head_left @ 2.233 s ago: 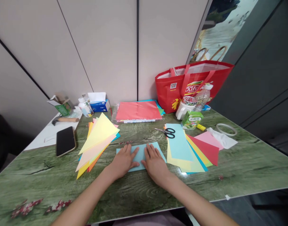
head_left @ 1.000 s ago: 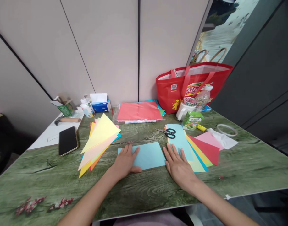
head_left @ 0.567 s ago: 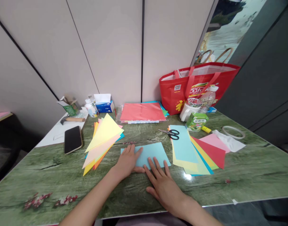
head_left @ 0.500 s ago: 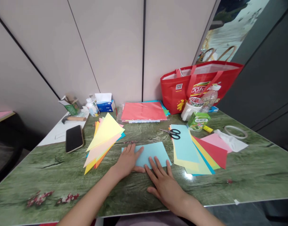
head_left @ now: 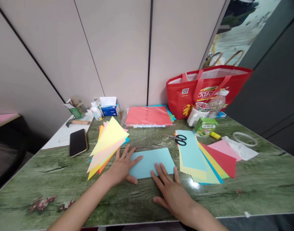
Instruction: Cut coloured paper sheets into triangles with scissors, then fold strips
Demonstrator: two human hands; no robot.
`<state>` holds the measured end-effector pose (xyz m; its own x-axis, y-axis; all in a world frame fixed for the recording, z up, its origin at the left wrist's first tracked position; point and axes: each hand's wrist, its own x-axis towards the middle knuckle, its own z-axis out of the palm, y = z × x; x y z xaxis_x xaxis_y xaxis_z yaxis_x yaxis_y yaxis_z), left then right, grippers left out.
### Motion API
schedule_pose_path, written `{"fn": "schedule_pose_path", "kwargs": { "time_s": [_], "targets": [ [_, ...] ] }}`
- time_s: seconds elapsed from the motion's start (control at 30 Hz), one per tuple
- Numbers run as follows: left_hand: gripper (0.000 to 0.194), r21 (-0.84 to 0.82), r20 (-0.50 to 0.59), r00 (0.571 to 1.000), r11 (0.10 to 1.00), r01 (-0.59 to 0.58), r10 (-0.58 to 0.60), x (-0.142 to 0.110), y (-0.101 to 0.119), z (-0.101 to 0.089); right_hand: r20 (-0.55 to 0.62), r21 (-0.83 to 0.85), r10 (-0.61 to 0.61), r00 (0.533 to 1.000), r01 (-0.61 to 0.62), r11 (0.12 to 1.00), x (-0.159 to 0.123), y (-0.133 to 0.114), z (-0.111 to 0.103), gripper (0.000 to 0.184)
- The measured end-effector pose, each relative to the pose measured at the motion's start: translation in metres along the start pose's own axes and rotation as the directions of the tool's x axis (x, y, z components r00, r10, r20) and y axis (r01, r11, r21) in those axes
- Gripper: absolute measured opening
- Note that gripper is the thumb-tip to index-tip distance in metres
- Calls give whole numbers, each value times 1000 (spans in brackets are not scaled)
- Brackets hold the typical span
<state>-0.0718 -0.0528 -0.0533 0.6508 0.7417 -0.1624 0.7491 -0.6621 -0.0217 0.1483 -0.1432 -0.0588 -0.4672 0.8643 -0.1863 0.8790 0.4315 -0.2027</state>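
Note:
A light blue sheet of paper [head_left: 151,160] lies flat on the green table in front of me. At its left end, my left hand [head_left: 122,166] rests with fingers spread, covering that edge. My right hand [head_left: 169,187] is spread too, its fingertips on the sheet's lower right part. To the left lies a fan of coloured papers [head_left: 108,138], close to my left fingertips. Another fan of papers [head_left: 191,152] is on the right, and black-handled scissors [head_left: 180,140] lie on its top blue sheet.
A phone [head_left: 78,142] and a hammer [head_left: 78,122] lie at the left. Along the back are a tissue box [head_left: 110,110], a packet of red paper [head_left: 149,115] and a red bag [head_left: 178,99]. A white mug [head_left: 195,116] and a green carton [head_left: 206,126] stand before the bag.
My left hand has slid left along the blue sheet, toward its left end. My right hand stays on the lower right part. The whole view has shifted slightly.

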Motion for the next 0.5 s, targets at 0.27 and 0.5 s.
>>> {"fn": "schedule_pose_path", "kwargs": {
  "time_s": [0.27, 0.5],
  "targets": [
    [86, 103, -94, 995, 993, 54, -45, -12, -1, 11, -114, -20, 41, 993, -43, 999, -20, 33, 12, 78],
    [73, 68, -162, 987, 998, 0, 11, -22, 12, 1, -152, -12, 68, 986, -71, 997, -17, 31, 14, 72]
  ]
}}
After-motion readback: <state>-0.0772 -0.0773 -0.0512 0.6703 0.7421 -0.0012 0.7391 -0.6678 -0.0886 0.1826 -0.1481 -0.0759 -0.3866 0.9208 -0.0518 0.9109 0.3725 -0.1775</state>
